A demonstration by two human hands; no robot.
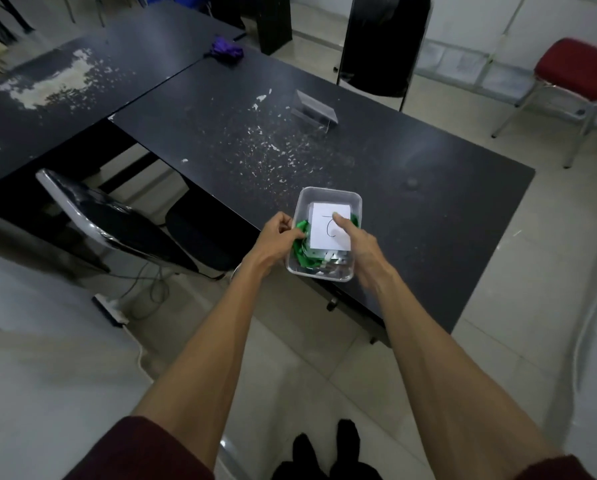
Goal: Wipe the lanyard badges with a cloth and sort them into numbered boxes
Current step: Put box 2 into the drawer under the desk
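A black rectangular tabletop is speckled with white flecks where its surface has chipped. Near its front edge sits a clear plastic box holding bright green lanyard straps, silvery grey badge pieces, and a white paper slip marked with a black handwritten figure. At the far left corner lies a crumpled purple cloth. A second black tabletop, to the left, carries a large pale worn patch. The person's sleeves are dark maroon.
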